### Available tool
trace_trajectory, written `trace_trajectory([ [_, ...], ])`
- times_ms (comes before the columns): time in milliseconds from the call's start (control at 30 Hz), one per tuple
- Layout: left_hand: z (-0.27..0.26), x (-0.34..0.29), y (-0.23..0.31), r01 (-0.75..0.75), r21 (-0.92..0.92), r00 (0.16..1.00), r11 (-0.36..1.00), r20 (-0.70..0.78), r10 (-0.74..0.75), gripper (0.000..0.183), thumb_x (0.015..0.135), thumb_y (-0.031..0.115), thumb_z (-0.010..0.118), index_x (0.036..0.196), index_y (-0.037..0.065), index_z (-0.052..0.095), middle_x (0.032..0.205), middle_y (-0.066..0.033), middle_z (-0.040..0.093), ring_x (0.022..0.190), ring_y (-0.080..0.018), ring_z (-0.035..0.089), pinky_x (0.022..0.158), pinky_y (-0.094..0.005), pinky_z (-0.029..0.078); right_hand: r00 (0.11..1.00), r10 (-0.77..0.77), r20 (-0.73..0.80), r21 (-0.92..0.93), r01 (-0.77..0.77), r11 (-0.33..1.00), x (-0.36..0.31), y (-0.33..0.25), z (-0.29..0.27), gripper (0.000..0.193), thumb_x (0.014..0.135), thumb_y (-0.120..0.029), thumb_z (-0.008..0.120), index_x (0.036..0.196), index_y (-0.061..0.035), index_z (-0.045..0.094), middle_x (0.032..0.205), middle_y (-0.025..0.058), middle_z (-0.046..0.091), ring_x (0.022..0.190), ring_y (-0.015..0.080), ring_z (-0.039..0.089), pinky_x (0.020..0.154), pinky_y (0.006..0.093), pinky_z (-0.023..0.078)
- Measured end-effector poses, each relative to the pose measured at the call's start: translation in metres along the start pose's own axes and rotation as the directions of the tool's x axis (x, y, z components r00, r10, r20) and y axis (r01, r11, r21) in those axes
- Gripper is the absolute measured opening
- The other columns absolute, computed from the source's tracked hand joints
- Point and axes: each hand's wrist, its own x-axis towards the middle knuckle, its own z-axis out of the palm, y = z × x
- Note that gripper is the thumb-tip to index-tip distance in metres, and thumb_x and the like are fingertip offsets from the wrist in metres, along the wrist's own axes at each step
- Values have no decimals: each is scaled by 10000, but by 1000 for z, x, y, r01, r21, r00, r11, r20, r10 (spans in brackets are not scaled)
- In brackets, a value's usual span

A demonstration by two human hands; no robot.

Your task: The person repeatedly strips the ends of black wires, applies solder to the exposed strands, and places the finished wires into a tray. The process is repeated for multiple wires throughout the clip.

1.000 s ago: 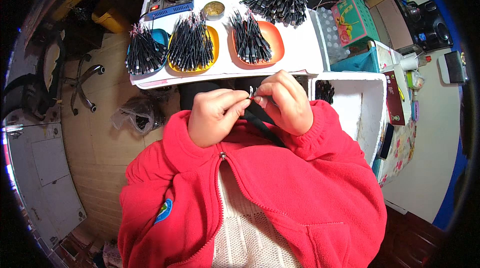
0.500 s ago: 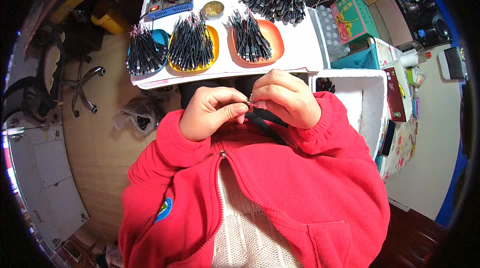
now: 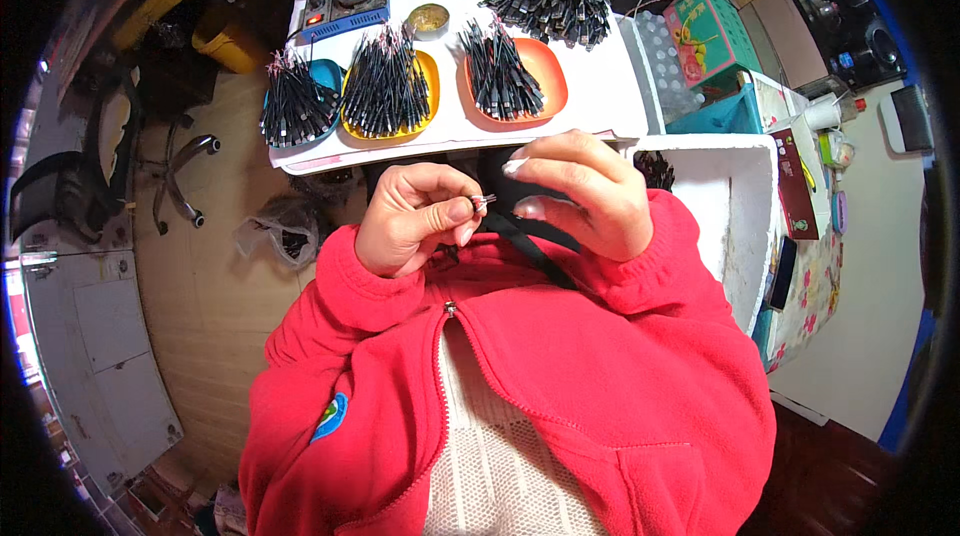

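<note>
Inspection note: left fingers clamped on thin wires, right fingers apart, cables sorted in three trays

Nearest is the person's red jacket (image 3: 620,376), open at the front over a pale knitted top (image 3: 480,456). Ahead of it, both hands are raised short of the worktop's near edge.

The left hand (image 3: 415,221) has thumb and index finger clamped on a few thin wires (image 3: 486,202); their tips project rightward, toward the other hand. The rest of the held piece is hidden by the hand. The right hand (image 3: 590,201) is just beside them, thumb and index finger apart, with a visible gap to the wire tips.

By the worktop's near right corner stands a white foam box (image 3: 773,186), with dark cables (image 3: 655,171) at its left end.

On the worktop (image 3: 600,101), three trays stand along the near edge. A blue tray (image 3: 328,76) is at the near left corner, a yellow tray (image 3: 431,76) just beside it, and an orange tray (image 3: 548,66) farther right, apart from the yellow one. Each carries a bunch of black cables; pinkish wire ends show at the far side.

Behind the yellow tray sits a round metal bowl (image 3: 430,34). Toward the left edge is a blue-sided device (image 3: 345,26). A large heap of black cables (image 3: 555,1) lies at the far right corner.
</note>
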Motion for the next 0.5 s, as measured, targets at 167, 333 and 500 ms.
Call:
trace_trajectory([
  [167, 3, 1, -1, 42, -1, 999, 999, 19, -42, 127, 878, 34, 651, 978, -44, 655, 771, -57, 636, 658, -98, 579, 591, -218, 479, 981, -195, 12, 35, 194, 980, 15, 1, 7, 298, 698, -24, 736, 979, -39, 637, 915, 79, 624, 794, 247, 617, 675, 349, 492],
  [333, 6, 3, 4, -2, 353, 998, 936, -51, 21, 103, 850, -34, 642, 951, -45, 649, 765, -85, 647, 661, -161, 633, 587, -271, 514, 994, 40, 103, 159, -56, 986, 6, 4, 11, 166, 766, -35, 712, 892, -32, 605, 869, 93, 608, 769, 256, 608, 661, 333, 480],
  [500, 8, 14, 5, -504, 859, 802, 94, 425, 420, 193, 718, -46, 706, 896, -3, 644, 748, -135, 629, 665, -298, 641, 581, -347, 504, 511, 444, 736, 628, -760, -166, -7, 18, 17, 165, 963, -154, 573, 942, 9, 585, 904, 16, 606, 835, 85, 547, 782, 247, 450],
])
